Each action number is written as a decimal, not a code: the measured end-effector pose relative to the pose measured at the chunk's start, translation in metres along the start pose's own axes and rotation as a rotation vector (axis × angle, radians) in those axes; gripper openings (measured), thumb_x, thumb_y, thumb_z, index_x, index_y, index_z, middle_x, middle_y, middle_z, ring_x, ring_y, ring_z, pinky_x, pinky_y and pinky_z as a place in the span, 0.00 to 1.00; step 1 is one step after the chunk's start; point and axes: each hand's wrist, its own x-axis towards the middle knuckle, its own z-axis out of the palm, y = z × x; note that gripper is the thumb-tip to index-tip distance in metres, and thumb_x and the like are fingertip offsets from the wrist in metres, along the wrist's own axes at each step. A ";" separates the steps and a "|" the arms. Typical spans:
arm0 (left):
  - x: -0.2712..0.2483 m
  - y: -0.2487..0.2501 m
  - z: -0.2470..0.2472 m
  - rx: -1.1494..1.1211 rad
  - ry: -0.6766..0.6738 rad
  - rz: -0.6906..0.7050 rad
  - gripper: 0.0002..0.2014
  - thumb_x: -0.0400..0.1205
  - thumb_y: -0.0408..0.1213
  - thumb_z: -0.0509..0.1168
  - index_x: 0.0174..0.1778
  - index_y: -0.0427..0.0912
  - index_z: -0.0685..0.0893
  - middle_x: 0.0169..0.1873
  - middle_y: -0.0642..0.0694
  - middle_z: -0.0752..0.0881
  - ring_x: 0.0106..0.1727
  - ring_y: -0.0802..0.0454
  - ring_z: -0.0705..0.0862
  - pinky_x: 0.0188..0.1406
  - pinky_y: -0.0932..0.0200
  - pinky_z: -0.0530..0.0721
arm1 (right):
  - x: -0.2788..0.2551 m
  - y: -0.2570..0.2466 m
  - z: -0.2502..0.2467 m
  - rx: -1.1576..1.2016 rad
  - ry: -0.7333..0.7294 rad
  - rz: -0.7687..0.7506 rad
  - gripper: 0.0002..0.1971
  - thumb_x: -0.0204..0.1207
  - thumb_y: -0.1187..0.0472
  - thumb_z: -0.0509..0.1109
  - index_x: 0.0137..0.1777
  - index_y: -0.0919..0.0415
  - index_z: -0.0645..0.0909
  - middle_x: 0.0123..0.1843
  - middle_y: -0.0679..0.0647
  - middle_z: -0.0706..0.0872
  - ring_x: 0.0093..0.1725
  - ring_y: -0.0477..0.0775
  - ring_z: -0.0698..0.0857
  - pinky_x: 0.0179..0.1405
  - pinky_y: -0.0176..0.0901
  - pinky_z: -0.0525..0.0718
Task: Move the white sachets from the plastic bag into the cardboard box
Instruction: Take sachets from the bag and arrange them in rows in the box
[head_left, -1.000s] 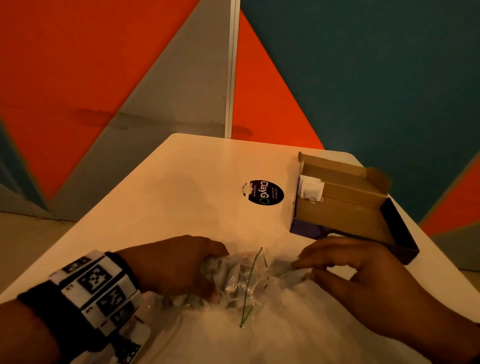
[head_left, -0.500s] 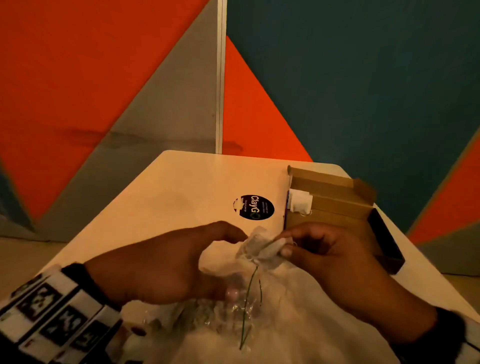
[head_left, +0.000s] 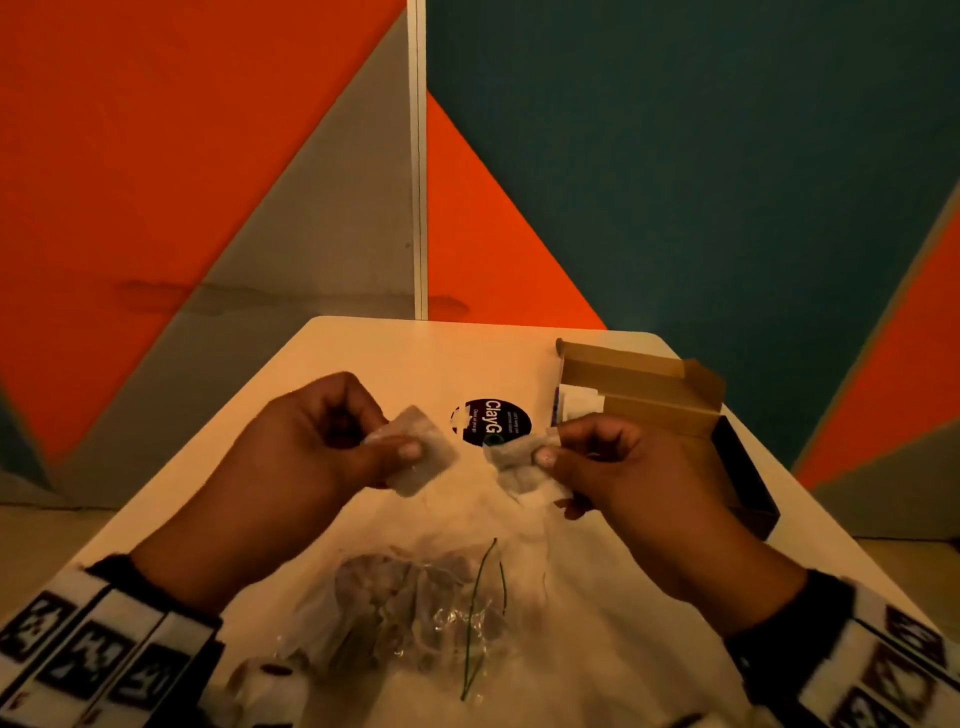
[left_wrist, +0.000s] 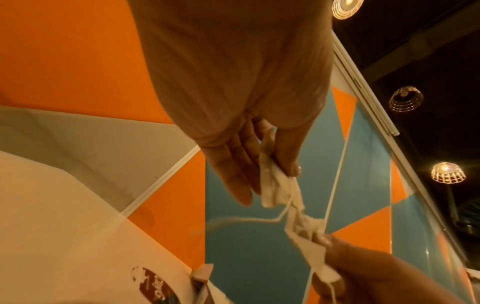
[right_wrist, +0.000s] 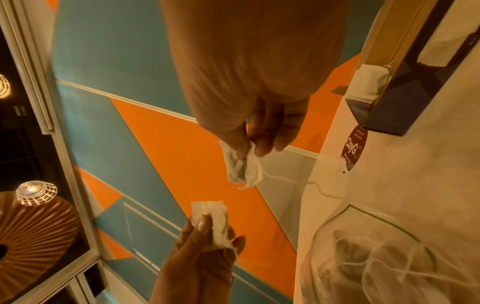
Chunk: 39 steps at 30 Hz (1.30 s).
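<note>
My left hand (head_left: 332, 447) is raised above the table and pinches a white sachet (head_left: 423, 452) between thumb and fingers. My right hand (head_left: 618, 467) pinches a second white sachet (head_left: 519, 462) a little to the right, with a thin string (left_wrist: 249, 220) trailing from it. Below them the clear plastic bag (head_left: 415, 613) lies near the table's front edge with several sachets inside. The open cardboard box (head_left: 654, 405) stands at the right, behind my right hand, and one white sachet (head_left: 579, 402) lies at its left end.
A round dark ClayGo sticker (head_left: 491, 422) marks the white table (head_left: 395, 358) between my hands and the far edge. A green line (head_left: 480, 613) runs along the bag. Orange, grey and teal wall panels rise just beyond the table.
Both hands have lifted off the bag and drawn apart, each now holding its own sachet; half a second ago they met at one bundle over the bag.
</note>
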 end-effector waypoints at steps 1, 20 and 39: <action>0.000 0.002 -0.002 -0.019 -0.020 0.001 0.18 0.61 0.49 0.83 0.34 0.47 0.82 0.34 0.40 0.90 0.38 0.44 0.91 0.42 0.44 0.89 | 0.001 -0.001 0.001 -0.006 0.010 0.008 0.03 0.72 0.62 0.78 0.43 0.53 0.90 0.39 0.53 0.92 0.31 0.51 0.88 0.35 0.47 0.90; 0.019 0.035 0.021 0.344 -0.240 -0.029 0.03 0.80 0.38 0.72 0.41 0.46 0.90 0.38 0.48 0.92 0.32 0.54 0.89 0.29 0.66 0.85 | -0.005 -0.007 0.009 -0.365 -0.226 -0.127 0.08 0.76 0.48 0.74 0.40 0.48 0.90 0.37 0.44 0.90 0.38 0.44 0.86 0.44 0.48 0.88; 0.001 0.002 -0.025 0.172 -0.132 -0.251 0.06 0.81 0.38 0.70 0.49 0.41 0.90 0.38 0.41 0.92 0.33 0.49 0.88 0.31 0.59 0.84 | 0.004 0.006 -0.033 -0.585 -0.239 -0.052 0.08 0.77 0.49 0.72 0.55 0.38 0.84 0.49 0.29 0.85 0.52 0.37 0.85 0.42 0.22 0.82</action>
